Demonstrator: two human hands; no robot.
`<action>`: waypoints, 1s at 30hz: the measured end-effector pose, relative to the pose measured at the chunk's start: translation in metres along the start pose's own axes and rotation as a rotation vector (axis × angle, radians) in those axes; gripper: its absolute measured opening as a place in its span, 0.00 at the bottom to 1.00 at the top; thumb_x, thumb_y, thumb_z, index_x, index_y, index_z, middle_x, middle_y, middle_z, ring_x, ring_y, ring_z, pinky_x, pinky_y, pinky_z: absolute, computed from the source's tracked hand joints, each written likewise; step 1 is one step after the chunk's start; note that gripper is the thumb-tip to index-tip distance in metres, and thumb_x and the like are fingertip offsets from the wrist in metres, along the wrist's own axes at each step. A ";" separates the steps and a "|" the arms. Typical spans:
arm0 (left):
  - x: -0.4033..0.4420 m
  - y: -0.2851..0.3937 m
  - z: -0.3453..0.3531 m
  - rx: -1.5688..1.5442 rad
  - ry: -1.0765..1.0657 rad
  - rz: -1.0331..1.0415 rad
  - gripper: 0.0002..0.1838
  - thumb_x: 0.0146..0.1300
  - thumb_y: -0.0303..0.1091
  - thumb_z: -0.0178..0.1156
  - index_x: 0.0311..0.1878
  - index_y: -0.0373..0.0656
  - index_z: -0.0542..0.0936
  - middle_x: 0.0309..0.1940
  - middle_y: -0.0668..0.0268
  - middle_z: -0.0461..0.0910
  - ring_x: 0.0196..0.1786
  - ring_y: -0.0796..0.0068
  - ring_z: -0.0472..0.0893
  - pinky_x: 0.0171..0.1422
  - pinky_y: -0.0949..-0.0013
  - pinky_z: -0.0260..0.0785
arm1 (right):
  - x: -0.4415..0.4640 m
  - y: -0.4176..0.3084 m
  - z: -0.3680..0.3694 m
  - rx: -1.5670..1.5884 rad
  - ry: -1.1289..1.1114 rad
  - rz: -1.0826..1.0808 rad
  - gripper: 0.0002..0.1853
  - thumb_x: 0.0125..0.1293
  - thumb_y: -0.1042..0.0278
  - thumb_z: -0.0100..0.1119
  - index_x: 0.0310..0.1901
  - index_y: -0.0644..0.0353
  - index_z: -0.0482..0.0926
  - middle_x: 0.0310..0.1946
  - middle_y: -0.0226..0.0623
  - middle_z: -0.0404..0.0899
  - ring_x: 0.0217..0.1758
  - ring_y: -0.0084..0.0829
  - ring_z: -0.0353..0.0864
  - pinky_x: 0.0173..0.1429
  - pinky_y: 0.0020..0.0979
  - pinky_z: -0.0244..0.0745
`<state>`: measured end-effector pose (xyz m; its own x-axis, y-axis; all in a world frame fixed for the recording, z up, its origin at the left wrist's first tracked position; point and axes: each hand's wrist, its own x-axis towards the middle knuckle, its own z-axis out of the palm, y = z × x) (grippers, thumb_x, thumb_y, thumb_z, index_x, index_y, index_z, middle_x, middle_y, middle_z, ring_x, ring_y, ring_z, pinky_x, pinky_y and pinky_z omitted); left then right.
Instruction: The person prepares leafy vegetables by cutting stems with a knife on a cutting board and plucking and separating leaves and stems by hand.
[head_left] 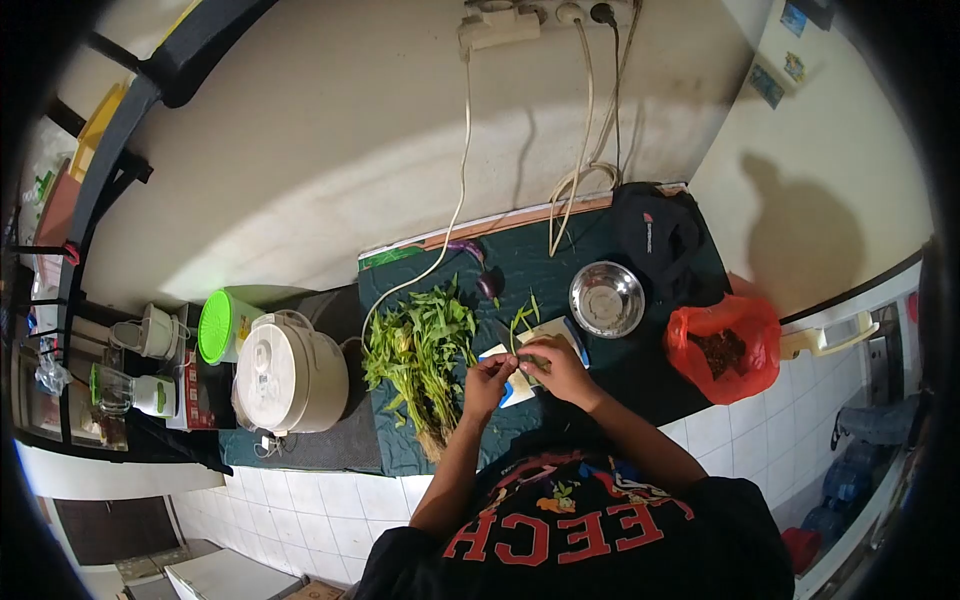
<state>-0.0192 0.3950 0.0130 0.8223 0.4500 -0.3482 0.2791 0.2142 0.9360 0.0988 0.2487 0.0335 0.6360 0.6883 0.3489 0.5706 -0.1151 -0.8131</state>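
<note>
Head view, so you're looking straight down at this person's hands over a white-and-blue board (555, 328). Left hand (488, 380) has thumb and fingertips pinched on the lower end of a green sprig (523, 317), as far as I can see. Right hand (560, 372) is curled in right beside it, can't tell what it's gripping. The leafy tip pokes up past the fingers.

There's a dark sliver (504, 334) just left of it, maybe a blade, too small to call. If it is, I'd worry about a nicked finger with both hands bunched that close. Thin stem could snap too if pinched too hard.

Big pile of greens (425, 335) crowds the left forearm, so a careless elbow might drag some off the table (530, 240). White cord (464, 170) skirts that pile toward the rice cooker (290, 370), easy to snag. Metal bowl (607, 285) sits to the right, red plastic bag (760, 320) beyond it, could tip if bumped.
</note>
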 end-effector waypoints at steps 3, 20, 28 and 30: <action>-0.001 -0.002 0.001 -0.027 -0.012 0.008 0.12 0.69 0.35 0.66 0.47 0.35 0.85 0.36 0.69 0.85 0.38 0.84 0.79 0.44 0.77 0.70 | -0.004 0.000 0.005 0.081 -0.048 0.065 0.10 0.65 0.69 0.67 0.45 0.62 0.84 0.33 0.38 0.85 0.32 0.31 0.84 0.39 0.30 0.77; 0.003 -0.008 -0.009 0.291 0.006 0.034 0.12 0.67 0.36 0.66 0.43 0.36 0.86 0.33 0.65 0.87 0.35 0.79 0.83 0.41 0.73 0.74 | 0.003 0.001 0.003 -0.092 -0.216 0.024 0.05 0.62 0.70 0.63 0.37 0.61 0.82 0.31 0.42 0.81 0.36 0.46 0.83 0.39 0.42 0.76; 0.015 -0.043 -0.017 0.216 0.086 0.095 0.13 0.70 0.37 0.62 0.44 0.35 0.84 0.34 0.64 0.86 0.38 0.79 0.84 0.44 0.71 0.74 | -0.006 0.026 0.015 -0.134 -0.130 0.225 0.08 0.64 0.67 0.63 0.39 0.61 0.84 0.30 0.42 0.82 0.34 0.43 0.84 0.38 0.39 0.76; 0.012 -0.040 -0.019 0.155 0.051 0.043 0.14 0.72 0.39 0.60 0.45 0.35 0.83 0.34 0.66 0.85 0.38 0.80 0.82 0.44 0.72 0.72 | 0.010 0.036 0.007 -0.051 -0.086 0.257 0.05 0.63 0.70 0.60 0.37 0.60 0.84 0.33 0.44 0.81 0.39 0.49 0.82 0.42 0.44 0.75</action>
<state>-0.0300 0.4088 -0.0301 0.8099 0.5005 -0.3059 0.3203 0.0596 0.9455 0.1214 0.2564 0.0044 0.7179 0.6901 0.0914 0.4231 -0.3282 -0.8446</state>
